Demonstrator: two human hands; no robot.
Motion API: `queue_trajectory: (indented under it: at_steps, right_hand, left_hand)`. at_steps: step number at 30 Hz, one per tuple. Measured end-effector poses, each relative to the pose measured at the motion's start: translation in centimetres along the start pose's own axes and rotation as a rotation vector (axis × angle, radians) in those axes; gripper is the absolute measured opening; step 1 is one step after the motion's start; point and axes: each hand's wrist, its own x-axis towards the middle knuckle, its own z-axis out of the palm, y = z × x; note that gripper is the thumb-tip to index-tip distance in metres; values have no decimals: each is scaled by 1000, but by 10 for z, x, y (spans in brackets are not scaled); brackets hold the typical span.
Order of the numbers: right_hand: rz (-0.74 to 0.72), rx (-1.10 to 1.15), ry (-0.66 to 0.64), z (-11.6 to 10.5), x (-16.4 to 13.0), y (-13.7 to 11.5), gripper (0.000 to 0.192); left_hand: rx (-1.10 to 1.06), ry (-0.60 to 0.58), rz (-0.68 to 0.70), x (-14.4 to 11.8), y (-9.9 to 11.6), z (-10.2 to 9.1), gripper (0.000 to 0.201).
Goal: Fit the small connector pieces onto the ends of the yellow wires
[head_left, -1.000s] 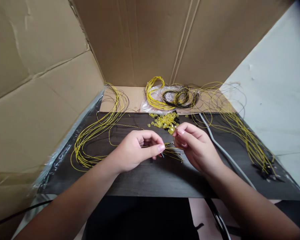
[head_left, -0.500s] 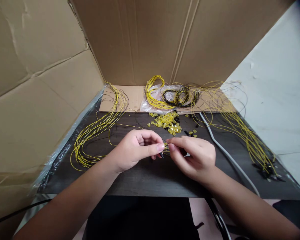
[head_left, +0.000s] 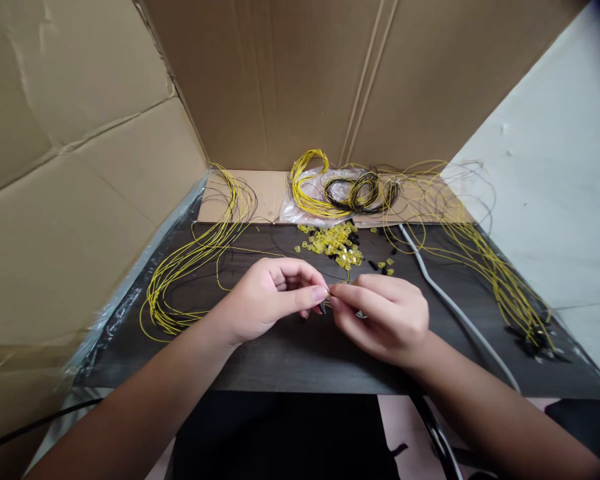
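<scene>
Above the dark table, my left hand [head_left: 275,300] is closed in a pinch, thumb against forefinger. A small black part [head_left: 323,309] sticks out below its thumb tip. My right hand [head_left: 385,313] pinches too, its fingertips meeting those of the left. A tiny bit of something thin shows between the two sets of fingertips, too small to name. Just beyond the hands lies a heap of small clear yellow pieces [head_left: 333,241] with black parts mixed in. Thin yellow wires [head_left: 170,280] lie in a loose loop to the left.
A bundle of yellow wires [head_left: 500,267] with black ends lies at the right. Coiled yellow wire [head_left: 300,187] and coiled black wire [head_left: 363,193] rest on a plastic bag at the back. A grey cable [head_left: 450,300] crosses the table [head_left: 290,373]. Cardboard walls [head_left: 300,80] stand behind and left.
My right hand's fingertips have moved slightly left, closing the gap to my left fingertips. The wire strands seen between them are now mostly covered. My left hand has barely moved.
</scene>
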Motion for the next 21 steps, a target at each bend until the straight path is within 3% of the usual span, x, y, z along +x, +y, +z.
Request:
queue_trajectory:
  at_steps: [6, 13, 21]
  right_hand:
    - [-47, -71, -11, 1, -1, 3, 19]
    - [211, 317, -32, -3, 8, -6, 5]
    - [272, 308, -30, 2, 8, -1, 2]
  left_hand:
    - [121, 46, 48, 0, 1, 1, 11]
    - [369, 148, 227, -2, -2, 4, 6]
    - [717, 287, 503, -3, -2, 6, 3]
